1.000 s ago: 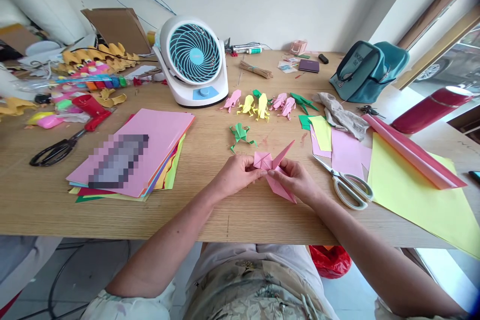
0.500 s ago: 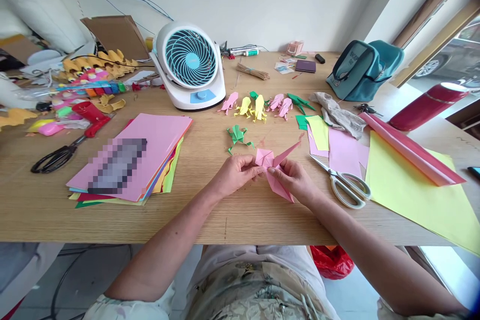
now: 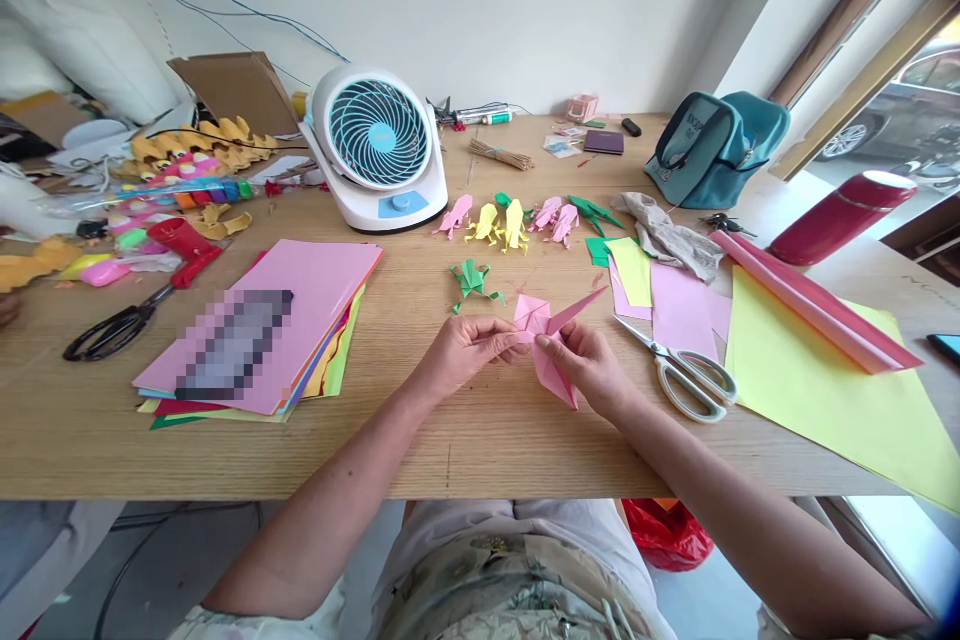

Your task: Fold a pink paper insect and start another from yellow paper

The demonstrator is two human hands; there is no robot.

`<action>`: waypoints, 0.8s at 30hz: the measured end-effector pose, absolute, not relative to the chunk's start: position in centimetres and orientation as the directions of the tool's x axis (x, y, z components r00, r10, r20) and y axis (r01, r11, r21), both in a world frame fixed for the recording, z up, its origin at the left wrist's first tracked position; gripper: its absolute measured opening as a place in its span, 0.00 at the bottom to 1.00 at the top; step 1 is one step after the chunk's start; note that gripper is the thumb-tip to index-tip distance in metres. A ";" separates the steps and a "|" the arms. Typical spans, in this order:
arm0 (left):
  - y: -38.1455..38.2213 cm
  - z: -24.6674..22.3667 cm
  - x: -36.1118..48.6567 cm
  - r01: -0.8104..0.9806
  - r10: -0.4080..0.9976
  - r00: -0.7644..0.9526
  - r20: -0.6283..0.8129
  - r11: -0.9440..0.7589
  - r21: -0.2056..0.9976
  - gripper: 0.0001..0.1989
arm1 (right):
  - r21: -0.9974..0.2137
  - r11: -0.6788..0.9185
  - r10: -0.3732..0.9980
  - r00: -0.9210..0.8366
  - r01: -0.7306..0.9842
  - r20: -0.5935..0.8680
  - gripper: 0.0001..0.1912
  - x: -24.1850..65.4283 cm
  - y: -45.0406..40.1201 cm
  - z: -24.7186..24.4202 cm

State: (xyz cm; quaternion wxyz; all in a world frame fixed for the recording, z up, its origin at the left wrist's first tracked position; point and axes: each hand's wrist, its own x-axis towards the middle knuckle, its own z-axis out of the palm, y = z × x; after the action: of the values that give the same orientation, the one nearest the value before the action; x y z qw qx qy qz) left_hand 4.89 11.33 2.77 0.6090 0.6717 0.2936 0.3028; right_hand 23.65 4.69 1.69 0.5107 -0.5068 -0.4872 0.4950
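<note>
Head view: folded figures [image 3: 514, 226] are laid out at twelve o'clock, seemingly done; between left hand [image 3: 463, 352] at nine and right hand [image 3: 596, 366] at four, pink paper [image 3: 555, 376] is pinched, part-folded, long flaps left unshaped; green frog [image 3: 471, 280] is parked at ten.

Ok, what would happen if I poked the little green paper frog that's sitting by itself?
The green paper frog would probably slide rather than roll, because its legs spread out on the table. It looks very light, since it's just folded paper. Its skinny legs might bend if you poked hard.
</note>
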 end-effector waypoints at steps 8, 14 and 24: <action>9.8 1.3 7.7 -0.148 0.831 0.545 0.114 -0.039 0.988 0.22 | -0.985 0.073 0.991 0.118 -0.155 0.055 0.22 23.2 5.0 1.0; 9.5 0.3 8.4 -0.106 0.911 0.355 0.211 -0.185 0.977 0.16 | -0.988 0.058 0.998 0.040 -0.143 0.053 0.22 22.6 4.9 0.8; 9.6 1.4 8.0 -0.109 0.907 0.345 0.240 -0.216 0.970 0.15 | -0.988 0.070 0.997 0.049 -0.139 0.063 0.19 22.7 4.9 1.1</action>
State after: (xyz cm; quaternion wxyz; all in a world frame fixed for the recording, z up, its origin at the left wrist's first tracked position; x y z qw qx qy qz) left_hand 8.05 9.62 1.44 0.5370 0.6198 0.3221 0.4730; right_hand 22.66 4.90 1.09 0.5615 -0.4577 -0.4685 0.5057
